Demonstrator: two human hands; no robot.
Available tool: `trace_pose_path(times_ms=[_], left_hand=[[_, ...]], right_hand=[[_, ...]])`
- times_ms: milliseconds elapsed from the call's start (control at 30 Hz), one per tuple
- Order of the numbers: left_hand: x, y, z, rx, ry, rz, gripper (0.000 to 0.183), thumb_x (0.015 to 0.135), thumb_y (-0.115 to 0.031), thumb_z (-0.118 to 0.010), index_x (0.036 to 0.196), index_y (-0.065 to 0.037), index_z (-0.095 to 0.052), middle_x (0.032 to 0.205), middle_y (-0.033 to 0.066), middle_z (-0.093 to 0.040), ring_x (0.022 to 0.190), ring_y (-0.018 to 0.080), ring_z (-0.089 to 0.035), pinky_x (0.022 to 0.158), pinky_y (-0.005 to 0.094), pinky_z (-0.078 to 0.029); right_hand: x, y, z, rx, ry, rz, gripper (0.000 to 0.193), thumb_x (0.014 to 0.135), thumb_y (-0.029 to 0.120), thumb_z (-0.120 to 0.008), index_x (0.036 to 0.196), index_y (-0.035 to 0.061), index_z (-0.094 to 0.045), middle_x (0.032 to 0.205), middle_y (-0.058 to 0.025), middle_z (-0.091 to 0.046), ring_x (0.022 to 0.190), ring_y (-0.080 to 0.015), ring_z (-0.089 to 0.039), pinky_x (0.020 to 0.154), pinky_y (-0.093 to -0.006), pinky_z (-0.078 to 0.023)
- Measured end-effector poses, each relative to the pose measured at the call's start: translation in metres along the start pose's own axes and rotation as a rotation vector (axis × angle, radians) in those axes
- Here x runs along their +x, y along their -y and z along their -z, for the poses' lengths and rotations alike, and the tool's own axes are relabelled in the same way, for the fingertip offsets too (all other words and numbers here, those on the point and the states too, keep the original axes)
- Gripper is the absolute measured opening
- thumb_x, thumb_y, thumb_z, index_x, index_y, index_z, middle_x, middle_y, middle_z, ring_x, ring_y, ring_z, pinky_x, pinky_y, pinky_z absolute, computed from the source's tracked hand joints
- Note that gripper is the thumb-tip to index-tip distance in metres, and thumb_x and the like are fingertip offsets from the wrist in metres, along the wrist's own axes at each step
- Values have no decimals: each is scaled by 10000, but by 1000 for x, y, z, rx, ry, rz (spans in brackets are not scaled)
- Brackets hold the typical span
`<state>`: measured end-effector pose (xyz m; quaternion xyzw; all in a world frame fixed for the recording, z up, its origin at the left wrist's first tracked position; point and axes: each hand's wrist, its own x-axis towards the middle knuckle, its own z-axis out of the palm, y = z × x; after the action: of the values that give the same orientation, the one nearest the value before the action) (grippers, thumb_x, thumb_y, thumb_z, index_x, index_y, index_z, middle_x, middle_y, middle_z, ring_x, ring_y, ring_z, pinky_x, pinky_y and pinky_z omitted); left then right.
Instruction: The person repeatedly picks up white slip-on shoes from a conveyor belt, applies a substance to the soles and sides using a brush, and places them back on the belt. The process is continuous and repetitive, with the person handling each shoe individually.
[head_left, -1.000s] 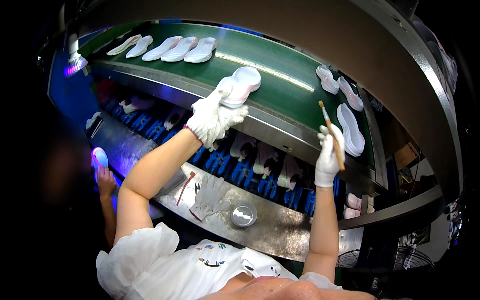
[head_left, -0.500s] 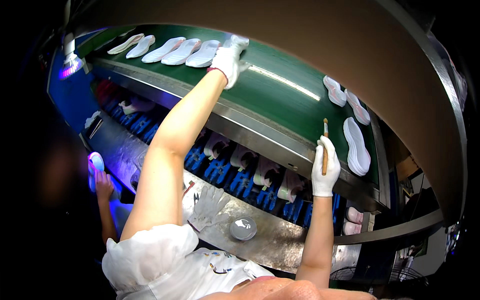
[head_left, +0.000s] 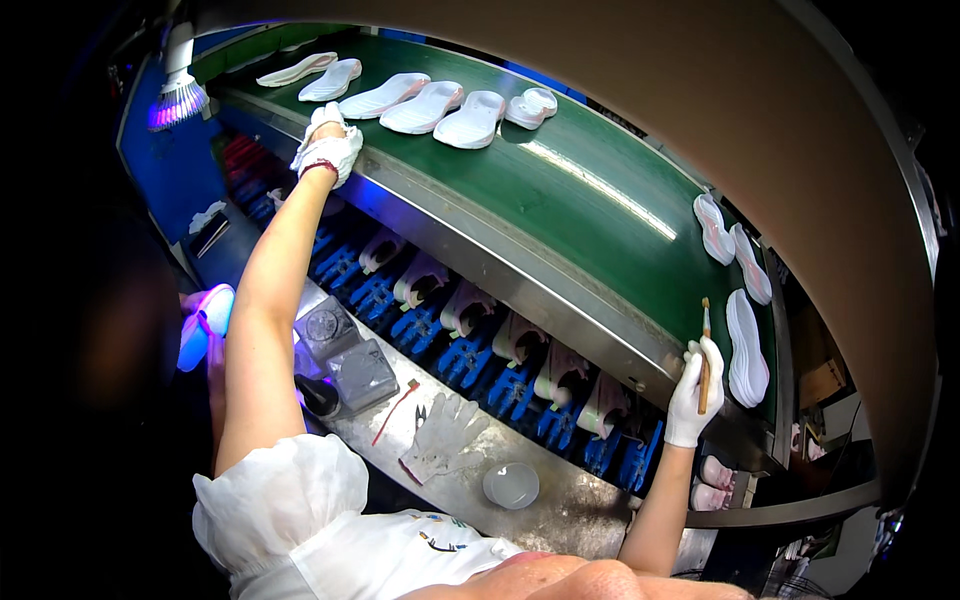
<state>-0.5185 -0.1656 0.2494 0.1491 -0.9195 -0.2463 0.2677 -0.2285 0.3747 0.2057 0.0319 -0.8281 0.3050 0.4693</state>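
Observation:
My left hand (head_left: 328, 148), in a white glove with a dark red cuff, is over the near metal edge of the green conveyor belt (head_left: 570, 225). It is beside a white shoe sole (head_left: 384, 95) in a row of several; its fingers are bunched and partly hidden, and no held thing shows. My right hand (head_left: 690, 400), also gloved in white, grips a wooden-handled brush (head_left: 706, 360) with its bristles pointing up. Just right of it lies another white sole (head_left: 747, 350) on the belt. A small sole pair (head_left: 531, 108) rests at the far side.
Below the belt, pink shoe uppers (head_left: 466, 308) sit on blue holders (head_left: 465, 352). A metal ledge in front carries a grey glove (head_left: 440, 440), a round cup (head_left: 511, 486), and clear dark-topped containers (head_left: 360, 375). A co-worker's hand (head_left: 215, 345) is at left, under a lamp (head_left: 178, 95).
My left hand has come away from the far side of the belt, left and nearer, uncovering the small soles. My right hand keeps the brush. The whole view has shifted.

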Motion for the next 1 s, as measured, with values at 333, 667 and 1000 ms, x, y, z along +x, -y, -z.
trace_pose_path(times_ms=[333, 667, 1000], left_hand=[[75, -13, -36, -259, 172, -90, 526, 973, -352, -467, 1406, -57, -510, 1466, 182, -492, 1352, 329, -469, 1124, 393, -351], [49, -20, -9, -265, 454, -70, 568, 844, -426, -649, 1124, 69, -650, 1123, 248, -674, 1053, 329, -663, 907, 385, -505], [7, -94, -5, -391, 334, -299, 603, 908, -545, -526, 1101, 13, -651, 1087, 224, -661, 1015, 361, -620, 910, 410, -470]], right_hand=[[-2, 0, -5, -96, -46, -22, 258, 986, 21, -525, 1235, -4, -586, 1030, -177, -707, 882, -217, -709, 790, -321, -581], [-7, -6, -2, -137, -51, -52, 266, 1008, 45, -514, 1264, -5, -571, 1028, -146, -707, 858, -165, -679, 794, -284, -559], [-7, -2, -2, -105, -76, -121, 269, 1012, 73, -525, 1262, -14, -578, 1023, -147, -710, 855, -163, -682, 802, -282, -561]])
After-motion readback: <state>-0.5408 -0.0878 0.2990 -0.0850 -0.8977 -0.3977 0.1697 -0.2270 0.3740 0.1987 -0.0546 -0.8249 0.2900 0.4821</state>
